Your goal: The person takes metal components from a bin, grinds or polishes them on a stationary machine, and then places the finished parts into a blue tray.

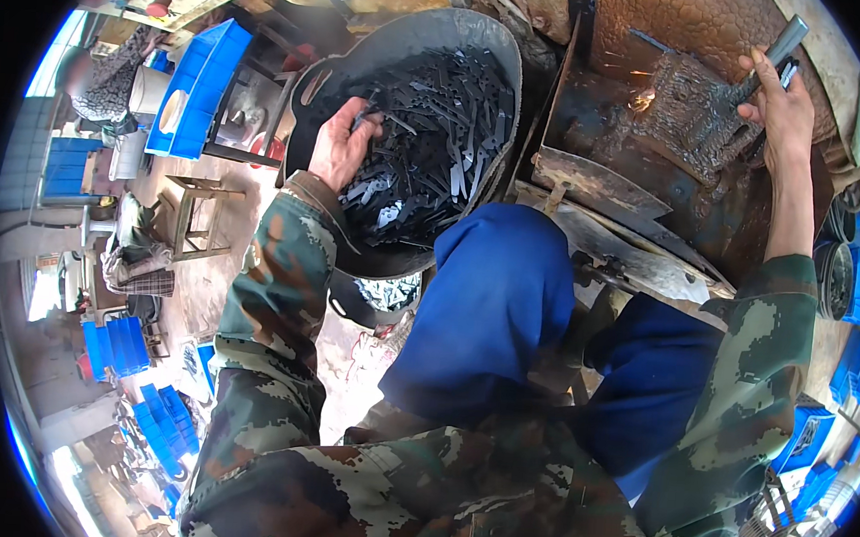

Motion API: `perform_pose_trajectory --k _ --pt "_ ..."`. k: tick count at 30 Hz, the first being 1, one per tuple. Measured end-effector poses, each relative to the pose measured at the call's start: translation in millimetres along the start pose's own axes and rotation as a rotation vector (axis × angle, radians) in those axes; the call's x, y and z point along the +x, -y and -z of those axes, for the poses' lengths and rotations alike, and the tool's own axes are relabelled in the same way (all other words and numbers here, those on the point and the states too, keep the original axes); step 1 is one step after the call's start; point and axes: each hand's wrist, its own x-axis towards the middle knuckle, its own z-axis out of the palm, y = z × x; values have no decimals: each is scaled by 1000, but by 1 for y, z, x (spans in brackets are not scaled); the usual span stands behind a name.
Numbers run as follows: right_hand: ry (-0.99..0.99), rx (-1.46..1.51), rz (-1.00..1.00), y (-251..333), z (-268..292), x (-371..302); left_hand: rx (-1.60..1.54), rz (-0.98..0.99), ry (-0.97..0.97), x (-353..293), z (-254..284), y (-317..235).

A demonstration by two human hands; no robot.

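My left hand (344, 143) is at the left side of a large dark tub (305, 143), its fingers closed at the tips on a small dark metal strip, partly hidden. Many flat dark metal strips (439, 121) lie jumbled in the tub, a few of them shiny. On the right, my right hand (786, 111) has its fingers curled around a grey metal handle (785, 42). That handle slants up from a block thickly crusted with brown grime (696, 112) inside a rusty metal tray (603, 176). Orange sparks (642, 100) glow at the block's left edge.
Below the tub stands a smaller container of shiny metal pieces (389, 292). A long blue bin (200, 87) rests on a stand at the left. Another person (106, 86) is at the far left. More blue bins (165, 420) lie lower left, and others line the right edge.
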Motion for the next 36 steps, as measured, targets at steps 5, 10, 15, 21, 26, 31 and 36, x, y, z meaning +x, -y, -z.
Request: perform_pose_trajectory --k 5,10,15,21,26,31,36 --pt "-20 -4 10 1 10 -2 -251 348 26 -1 -6 -21" --pt "2 3 16 2 -2 -3 -516 401 22 -12 -7 -17" --pt "-1 -1 11 -1 1 -1 -644 407 52 -15 -14 -36" --pt "7 -7 18 -4 0 4 -587 470 84 -9 -13 -79" --pt "-18 -5 2 6 2 -2 -515 275 286 11 -40 -145" --pt "-22 -48 -27 10 -4 -5 -405 -49 357 41 -93 -231" --pt "-35 -82 58 -21 2 15 -809 -210 300 75 -180 -288"
